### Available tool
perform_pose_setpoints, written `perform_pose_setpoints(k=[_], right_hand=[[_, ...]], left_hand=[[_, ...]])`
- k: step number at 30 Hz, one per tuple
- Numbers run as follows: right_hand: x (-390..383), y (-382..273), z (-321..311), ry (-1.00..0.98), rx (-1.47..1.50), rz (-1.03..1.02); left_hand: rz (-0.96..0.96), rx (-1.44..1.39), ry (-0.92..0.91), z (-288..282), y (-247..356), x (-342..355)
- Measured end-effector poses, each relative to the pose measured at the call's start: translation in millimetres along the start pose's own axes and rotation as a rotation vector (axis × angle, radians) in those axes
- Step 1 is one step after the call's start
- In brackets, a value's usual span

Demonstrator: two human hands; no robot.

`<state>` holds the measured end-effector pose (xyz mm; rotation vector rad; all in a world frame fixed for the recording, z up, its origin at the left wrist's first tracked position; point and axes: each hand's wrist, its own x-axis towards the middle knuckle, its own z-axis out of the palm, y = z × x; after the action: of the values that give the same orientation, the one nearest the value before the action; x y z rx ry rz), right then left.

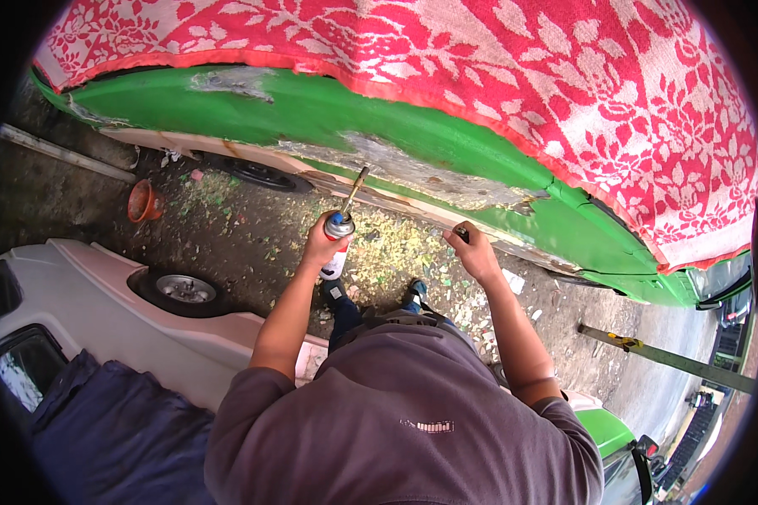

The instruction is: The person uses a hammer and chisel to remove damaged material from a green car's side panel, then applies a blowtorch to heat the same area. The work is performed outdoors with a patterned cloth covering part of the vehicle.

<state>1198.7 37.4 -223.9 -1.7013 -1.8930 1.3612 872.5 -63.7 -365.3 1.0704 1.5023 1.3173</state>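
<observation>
My left hand (pixel 318 244) grips an upright aerosol-style canister (pixel 333 263) topped with a brass-coloured torch nozzle (pixel 354 187). My right hand (pixel 472 251) is closed on a small dark object (pixel 461 233), too small to make out. Both hands are in front of a green vehicle's side (pixel 429 135), where big patches of paint are scraped or peeled (pixel 396 164) above a pinkish lower strip. A red and white floral towel (pixel 480 50) covers the upper part of the vehicle. My feet stand on dirt ground (pixel 370 261) strewn with pale and green flakes.
A pale vehicle (pixel 109 311) with a dark cloth (pixel 126 429) over it lies at the lower left. An orange pot (pixel 143 206) and a white pole (pixel 67 153) rest at the left. A long green bar (pixel 682 360) crosses the right side. Another green vehicle part (pixel 602 425) shows at lower right.
</observation>
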Motion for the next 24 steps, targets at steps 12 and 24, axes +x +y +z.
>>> perform_pose_setpoints(k=[12,24], right_hand=[[-4.7,-0.7,6.6,0.016,0.009,-0.01],[-9.1,-2.2,3.1,0.004,0.003,0.035]], left_hand=[[0.019,0.033,0.006,-4.9,-13.2,1.3],[0.005,0.059,0.053,0.9,-7.9,-1.6]])
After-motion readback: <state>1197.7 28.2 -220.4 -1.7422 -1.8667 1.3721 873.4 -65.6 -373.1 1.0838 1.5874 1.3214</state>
